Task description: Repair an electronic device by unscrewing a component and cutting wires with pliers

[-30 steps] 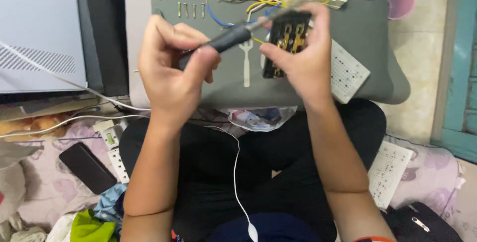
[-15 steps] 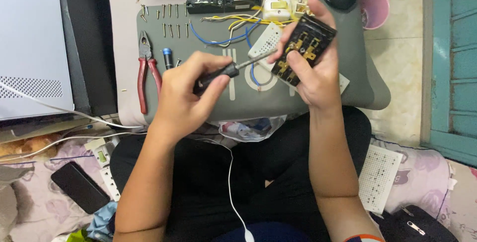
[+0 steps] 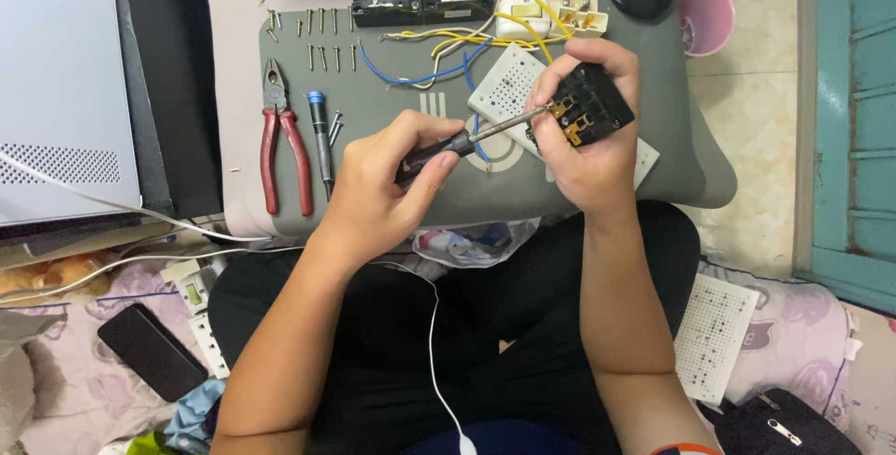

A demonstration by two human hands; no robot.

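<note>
Left hand (image 3: 378,189) closed around a black-handled screwdriver (image 3: 467,140), tip touching brass contacts of a black socket block (image 3: 593,105). Right hand (image 3: 588,152) clamped on that block, centre-right of frame, above the grey mat (image 3: 392,100). Red pliers (image 3: 283,138) lie upper left. Pink cup (image 3: 705,16) upper right, contents unclear.

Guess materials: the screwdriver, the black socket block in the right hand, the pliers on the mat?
Screwdriver: black matte handle, probably plastic or rubber; bright silvery shaft, looks like steel.
Socket block: black, dull moulded body, likely plastic; brassy yellow contacts, probably brass or copper alloy.
Pliers: grey metal jaws, likely steel; red, slightly glossy grips, probably a plastic or rubber coating.
</note>
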